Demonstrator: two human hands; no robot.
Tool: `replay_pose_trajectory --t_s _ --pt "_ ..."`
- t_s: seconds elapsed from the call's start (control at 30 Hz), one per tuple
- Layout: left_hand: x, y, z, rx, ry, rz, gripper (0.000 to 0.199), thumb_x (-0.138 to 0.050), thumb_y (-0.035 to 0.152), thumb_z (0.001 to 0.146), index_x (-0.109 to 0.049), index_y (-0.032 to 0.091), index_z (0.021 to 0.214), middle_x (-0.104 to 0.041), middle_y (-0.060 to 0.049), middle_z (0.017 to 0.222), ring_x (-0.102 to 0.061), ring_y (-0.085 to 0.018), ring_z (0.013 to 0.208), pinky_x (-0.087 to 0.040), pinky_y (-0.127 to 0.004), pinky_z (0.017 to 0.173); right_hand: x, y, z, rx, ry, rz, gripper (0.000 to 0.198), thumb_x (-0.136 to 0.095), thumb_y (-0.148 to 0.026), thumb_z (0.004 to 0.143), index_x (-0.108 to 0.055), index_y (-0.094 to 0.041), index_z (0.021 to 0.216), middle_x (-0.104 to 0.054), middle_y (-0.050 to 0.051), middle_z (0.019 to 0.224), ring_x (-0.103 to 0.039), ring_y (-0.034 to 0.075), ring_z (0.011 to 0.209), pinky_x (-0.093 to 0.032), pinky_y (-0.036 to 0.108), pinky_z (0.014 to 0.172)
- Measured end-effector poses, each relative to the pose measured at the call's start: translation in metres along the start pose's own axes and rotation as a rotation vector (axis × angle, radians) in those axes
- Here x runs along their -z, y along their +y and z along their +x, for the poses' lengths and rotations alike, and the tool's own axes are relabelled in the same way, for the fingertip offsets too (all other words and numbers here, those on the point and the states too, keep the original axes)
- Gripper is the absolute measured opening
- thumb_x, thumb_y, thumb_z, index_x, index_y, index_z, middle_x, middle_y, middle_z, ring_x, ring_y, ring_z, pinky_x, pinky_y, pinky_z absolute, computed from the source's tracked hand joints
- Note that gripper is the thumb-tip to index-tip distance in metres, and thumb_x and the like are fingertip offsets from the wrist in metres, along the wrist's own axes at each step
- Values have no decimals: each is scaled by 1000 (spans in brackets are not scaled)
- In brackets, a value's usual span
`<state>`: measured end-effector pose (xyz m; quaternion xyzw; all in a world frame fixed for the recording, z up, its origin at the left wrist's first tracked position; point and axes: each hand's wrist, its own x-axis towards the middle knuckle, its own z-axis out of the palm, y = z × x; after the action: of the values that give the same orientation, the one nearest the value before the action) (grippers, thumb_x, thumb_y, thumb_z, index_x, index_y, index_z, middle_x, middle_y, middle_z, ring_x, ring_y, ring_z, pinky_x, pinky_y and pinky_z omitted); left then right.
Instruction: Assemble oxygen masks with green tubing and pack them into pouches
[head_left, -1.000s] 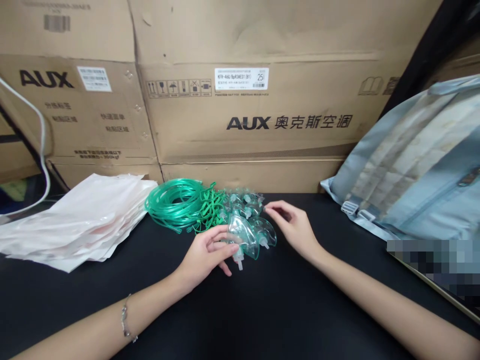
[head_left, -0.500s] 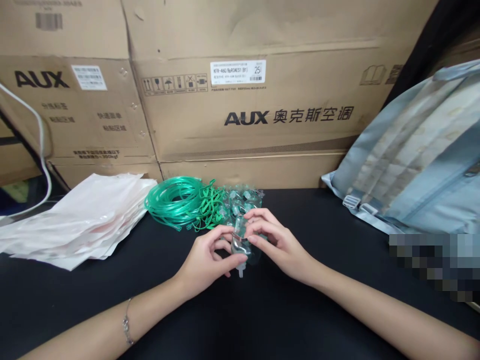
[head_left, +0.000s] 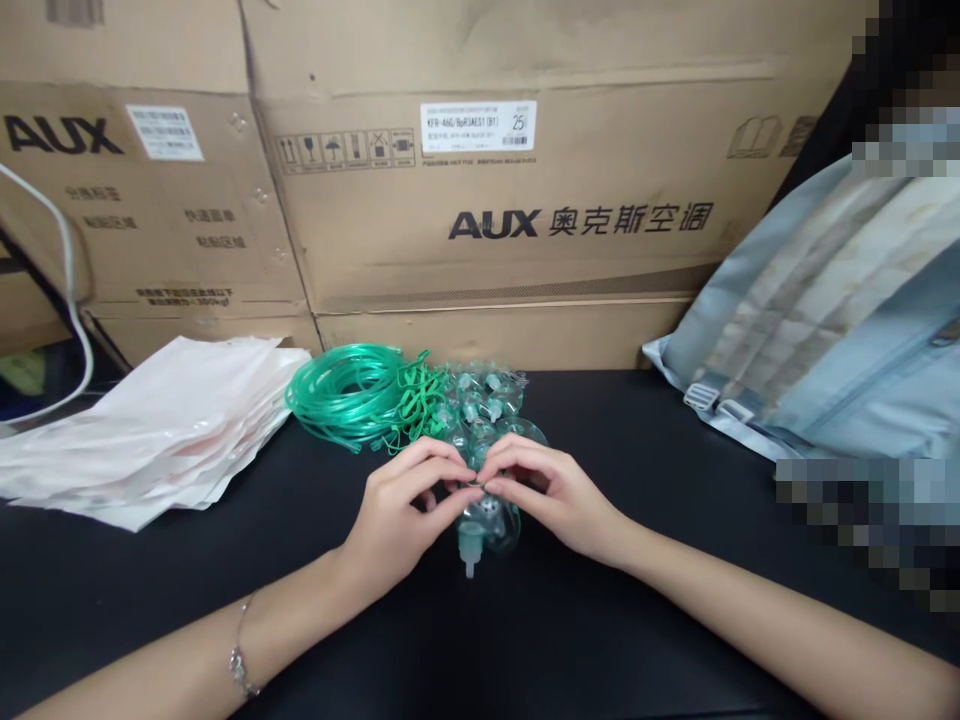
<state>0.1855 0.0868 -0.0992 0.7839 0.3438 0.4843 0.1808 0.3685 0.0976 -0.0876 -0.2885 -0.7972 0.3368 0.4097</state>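
Note:
A clear oxygen mask (head_left: 491,525) lies in front of me, its pale connector (head_left: 470,553) pointing toward me. My left hand (head_left: 409,505) pinches the mask's upper part between thumb and fingertips. From the other side my right hand (head_left: 555,490) pinches the same place, so the fingertips of both hands nearly meet. A thin strip on the mask shows between them; the fingers cover most of it. Just beyond the hands sit several more clear masks (head_left: 484,395). Bright green elastic straps (head_left: 421,405) lie left of these, beside a coil of green tubing (head_left: 319,400).
Stacked white plastic bags (head_left: 165,420) lie at the left on the black table (head_left: 600,640). Large cardboard boxes (head_left: 585,275) form a wall behind. A light blue backpack (head_left: 840,370) stands at the right, and a white cable (head_left: 71,260) hangs at far left.
Both hands have closed in on the mask's upper part and their fingertips have come together. The mask's connector has shifted slightly toward me. The camera view has moved a little.

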Motion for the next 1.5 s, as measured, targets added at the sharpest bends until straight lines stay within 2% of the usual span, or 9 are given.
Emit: replay_pose_trajectory --t_s 0.13,0.27,0.5,0.63,0.73,0.87,0.97,1.13,1.5 --pt "0 -4 2 198 -54 -198 12 -63 28 72 -67 16 71 -57 -5 81 -55 -11 59 -48 -21 45 -2 3 -2 -42 10 98 32 -58 -20 77 -48 -22 107 -53 0 82 -53 11 73 -48 24 64" --pt "1 -9 5 319 -128 -385 13 -61 28 74 -64 16 74 -53 -5 85 -53 -12 63 -49 -22 48 -3 4 -4 -32 12 65 32 -56 -18 77 -45 -21 107 -52 1 84 -53 10 75 -48 23 63" --pt "5 -4 7 221 -239 -249 17 -49 28 82 -55 16 73 -46 -3 85 -48 -12 74 -42 -18 55 -5 4 -6 -25 27 41 32 -53 -17 79 -43 -21 109 -54 3 88 -56 11 78 -48 22 61" --pt "3 -1 6 234 -249 -209 16 -49 27 82 -53 16 72 -44 -3 87 -47 -11 73 -42 -18 55 -7 2 -7 -19 21 46 31 -53 -17 79 -43 -20 108 -54 2 87 -56 10 75 -48 23 61" --pt "0 -2 5 305 -245 -303 16 -51 28 81 -52 16 72 -44 -2 86 -46 -10 69 -45 -19 51 -8 1 -7 -21 23 55 34 -55 -15 77 -42 -20 108 -53 2 87 -56 10 73 -48 22 60" --pt "-3 -4 3 420 -183 -512 15 -58 27 76 -48 17 82 -46 1 80 -48 -10 65 -48 -20 46 -10 -1 -8 -27 48 59 33 -55 -15 78 -42 -20 108 -54 2 86 -56 9 73 -47 23 61" --pt "-5 -3 4 463 -174 -555 18 -60 26 75 -47 16 82 -48 2 76 -49 -9 61 -47 -19 43 -11 -2 -9 -34 55 68 31 -55 -15 77 -42 -19 106 -54 1 84 -55 9 71 -47 22 60" --pt "-3 -2 7 467 -176 -575 17 -61 25 73 -48 14 74 -48 2 72 -48 -8 59 -46 -18 41 -12 -3 -9 -58 69 96 29 -56 -17 77 -45 -20 103 -55 1 85 -56 10 74 -47 23 62" --pt "3 -7 9 409 -263 -514 18 -60 27 76 -48 14 71 -44 4 72 -45 -5 55 -47 -20 48 -8 2 -5 -138 84 301 26 -57 -17 76 -47 -20 99 -55 1 86 -57 10 77 -49 24 70"
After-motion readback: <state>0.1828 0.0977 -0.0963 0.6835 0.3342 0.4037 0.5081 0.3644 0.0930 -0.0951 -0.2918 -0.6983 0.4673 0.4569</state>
